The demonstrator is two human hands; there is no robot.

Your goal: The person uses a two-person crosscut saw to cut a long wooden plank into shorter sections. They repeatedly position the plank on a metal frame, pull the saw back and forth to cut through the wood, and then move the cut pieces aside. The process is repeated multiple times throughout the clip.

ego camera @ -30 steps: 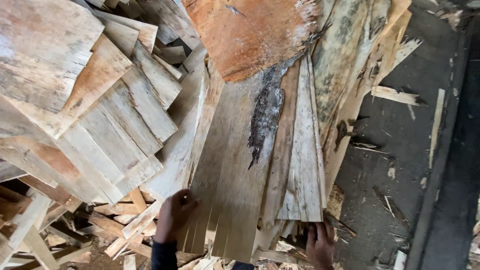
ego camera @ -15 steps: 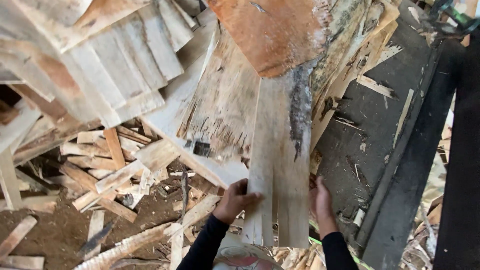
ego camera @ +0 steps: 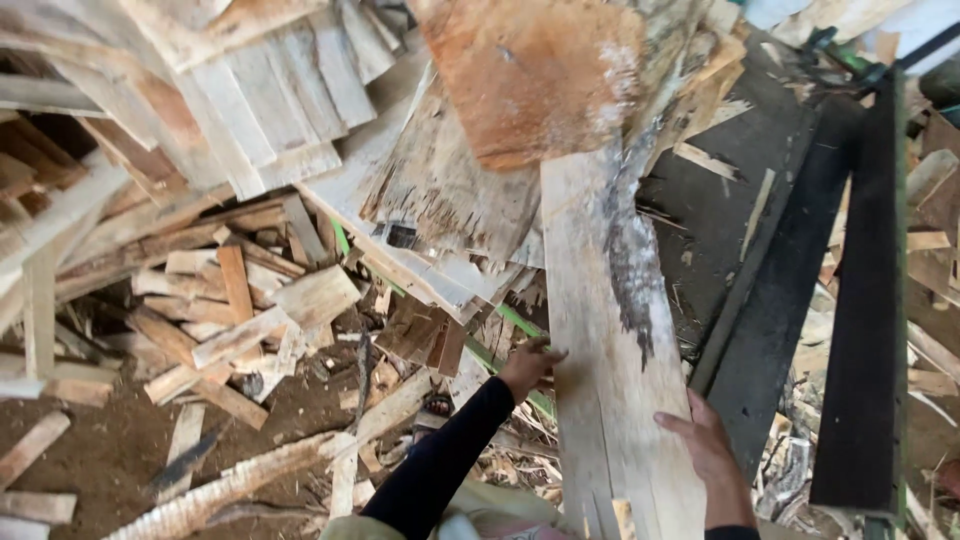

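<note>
I hold a long pale sheet of thin wood veneer point(ego camera: 605, 340) that has a dark grey stain along its right side. My left hand point(ego camera: 527, 366), in a black sleeve, grips its left edge. The sheet's right edge sits under my right hand point(ego camera: 708, 448), lower down. The sheet's far end runs up under a reddish-brown veneer piece point(ego camera: 535, 75) on top of the pile.
A big heap of pale veneer sheets point(ego camera: 250, 110) fills the upper left. Broken wood scraps point(ego camera: 230, 320) lie on the dirt ground at lower left. A dark metal machine frame point(ego camera: 850, 300) stands at right, with splinters on its dark surface.
The veneer sheet has slid toward me and to the right, out of the pile. Both hands have shifted right with it, and the view has turned to show more ground at left.
</note>
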